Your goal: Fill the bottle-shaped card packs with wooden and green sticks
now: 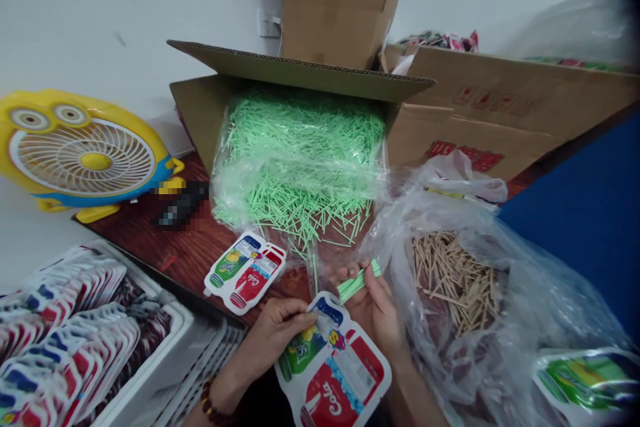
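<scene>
Left hand [274, 332] pinches the pack [334, 368]; right hand [379, 315] grips green sticks [352, 286]. Best hold them neat and snug.

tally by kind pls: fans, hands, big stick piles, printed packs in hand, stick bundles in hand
Fan: 1
Hands: 2 (left hand, right hand)
Stick piles: 2 (green pile, brown pile)
Held printed pack: 1
Held green bundle: 1
Total: 7

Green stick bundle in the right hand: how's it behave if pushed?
The green stick bundle may splay or scatter: no band shows around it, just the right hand. It's probably light, since the sticks look thin. Each stick seems fairly stiff, judging by how straight they lie.
</scene>
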`<state>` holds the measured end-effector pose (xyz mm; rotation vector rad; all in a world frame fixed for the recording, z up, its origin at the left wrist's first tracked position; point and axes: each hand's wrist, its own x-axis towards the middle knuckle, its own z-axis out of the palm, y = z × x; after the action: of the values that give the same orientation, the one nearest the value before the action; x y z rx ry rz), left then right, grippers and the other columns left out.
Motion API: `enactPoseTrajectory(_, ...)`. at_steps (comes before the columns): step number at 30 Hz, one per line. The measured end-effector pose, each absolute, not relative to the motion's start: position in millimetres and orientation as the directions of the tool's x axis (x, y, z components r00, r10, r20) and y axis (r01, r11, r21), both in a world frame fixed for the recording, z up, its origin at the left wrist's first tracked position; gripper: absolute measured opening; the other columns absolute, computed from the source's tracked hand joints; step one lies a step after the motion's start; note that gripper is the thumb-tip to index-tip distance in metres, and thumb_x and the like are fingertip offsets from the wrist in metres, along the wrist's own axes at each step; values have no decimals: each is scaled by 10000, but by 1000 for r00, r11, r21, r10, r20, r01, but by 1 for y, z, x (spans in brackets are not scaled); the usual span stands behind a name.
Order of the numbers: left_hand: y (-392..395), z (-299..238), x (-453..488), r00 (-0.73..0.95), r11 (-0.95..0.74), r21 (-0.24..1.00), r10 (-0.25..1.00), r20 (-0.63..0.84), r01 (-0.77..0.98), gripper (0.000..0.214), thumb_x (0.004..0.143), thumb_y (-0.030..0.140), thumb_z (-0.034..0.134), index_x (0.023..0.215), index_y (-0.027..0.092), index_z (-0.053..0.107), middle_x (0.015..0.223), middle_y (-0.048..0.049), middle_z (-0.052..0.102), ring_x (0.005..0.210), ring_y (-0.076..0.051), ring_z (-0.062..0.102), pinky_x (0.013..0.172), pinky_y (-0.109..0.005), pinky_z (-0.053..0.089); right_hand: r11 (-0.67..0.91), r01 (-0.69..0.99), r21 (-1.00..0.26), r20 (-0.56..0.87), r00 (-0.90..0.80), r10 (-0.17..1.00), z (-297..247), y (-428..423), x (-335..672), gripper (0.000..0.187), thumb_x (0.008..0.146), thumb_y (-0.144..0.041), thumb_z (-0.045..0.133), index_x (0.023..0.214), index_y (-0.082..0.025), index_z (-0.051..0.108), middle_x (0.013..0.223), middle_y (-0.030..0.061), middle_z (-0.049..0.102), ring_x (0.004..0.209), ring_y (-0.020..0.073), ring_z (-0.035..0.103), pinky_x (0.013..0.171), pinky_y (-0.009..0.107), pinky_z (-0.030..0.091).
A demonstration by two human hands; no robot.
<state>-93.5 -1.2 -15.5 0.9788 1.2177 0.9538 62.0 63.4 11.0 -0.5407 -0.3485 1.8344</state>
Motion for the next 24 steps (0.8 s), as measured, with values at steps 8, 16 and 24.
enactPoseTrajectory(8,-3,-16,-86,84,264,964,962,-261,-32,276,831,360,606,676,140,666,607,25,521,590,-106,411,550,-213,331,-314,-760,-568,-264,-193,945,3,43,67,175,782,-323,697,887,-261,572,800,-42,647,923,197,666,852,351,524)
enactPoseTrajectory(16,1,-16,-86,96,259,964,963,-253,-64,209,804,327,654,724,140,698,634,12,584,598,-111,472,573,-210,377,-437,-479,-762,-221,-441,870,6,42,82,175,791,-305,673,939,-257,591,1080,41,669,1010,242,634,835,377,515)
enactPoseTrajectory(24,4,-22,-85,94,340,910,940,-327,-237,218,766,348,701,747,133,673,663,7,618,589,-103,524,563,-198,406,-85,165,-983,-175,-667,724,33,63,115,468,868,-359,578,1327,-321,500,1395,32,493,1293,253,432,1110,468,264)
